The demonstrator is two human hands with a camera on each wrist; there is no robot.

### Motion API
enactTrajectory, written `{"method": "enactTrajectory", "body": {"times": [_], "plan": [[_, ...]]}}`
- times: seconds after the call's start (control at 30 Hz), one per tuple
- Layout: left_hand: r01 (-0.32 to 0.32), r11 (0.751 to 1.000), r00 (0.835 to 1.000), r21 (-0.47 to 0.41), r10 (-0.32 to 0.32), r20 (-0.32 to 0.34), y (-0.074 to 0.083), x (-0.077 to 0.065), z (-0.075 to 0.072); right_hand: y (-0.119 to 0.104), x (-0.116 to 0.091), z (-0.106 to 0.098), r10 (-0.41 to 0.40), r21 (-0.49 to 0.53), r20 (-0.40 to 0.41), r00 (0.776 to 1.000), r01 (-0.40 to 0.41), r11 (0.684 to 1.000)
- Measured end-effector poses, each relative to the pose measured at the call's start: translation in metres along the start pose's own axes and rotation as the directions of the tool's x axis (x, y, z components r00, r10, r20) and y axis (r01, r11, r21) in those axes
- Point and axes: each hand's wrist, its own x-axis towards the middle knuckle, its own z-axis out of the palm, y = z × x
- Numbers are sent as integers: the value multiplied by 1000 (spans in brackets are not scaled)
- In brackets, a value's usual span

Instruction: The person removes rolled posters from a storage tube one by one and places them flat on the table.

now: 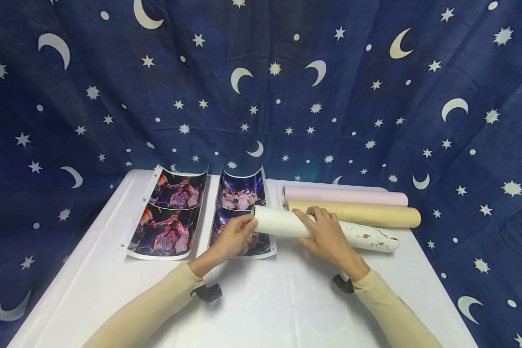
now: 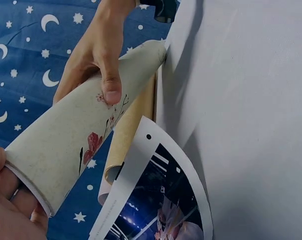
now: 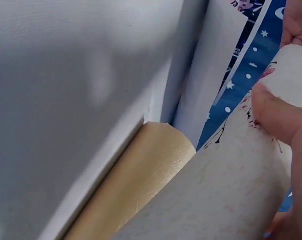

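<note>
A cream wallpaper roll (image 1: 274,221) with red blossom sprigs is held in both hands, raised over the table. My left hand (image 1: 232,238) pinches its left rim; in the left wrist view the fingers (image 2: 21,200) reach inside the tube's open end while the thumb stays outside. My right hand (image 1: 328,237) grips the roll around its middle, thumb on the near side. Just behind lies a yellow roll (image 1: 374,214), and a pale pink roll (image 1: 343,195) lies beyond that. The cream roll's left end overlaps a photo sheet (image 1: 241,186) in the head view.
Another curled photo sheet (image 1: 169,227) lies to the left, its far end bent upward. Everything rests on a white-covered table (image 1: 278,304). A dark blue curtain (image 1: 278,87) with moons and stars stands behind and along the sides.
</note>
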Motion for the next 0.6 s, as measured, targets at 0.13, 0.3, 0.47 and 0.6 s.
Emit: {"method": "enactTrajectory", "body": {"times": [0.13,0.3,0.47,0.6], "plan": [[34,999,999,-38,-35,-24,-3,0,1,2,0,3,11,15,23,1000,-11,1000],[67,995,997,-68,-70,-40,-5,1,0,2,-1,4,28,37,76,997,-30,999],[66,997,996,-49,-68,-50,-6,-1,-3,0,-1,4,26,21,73,997,-27,999],[16,999,999,29,-15,-36,-6,-5,-8,0,-2,3,10,24,61,998,-11,1000]]}}
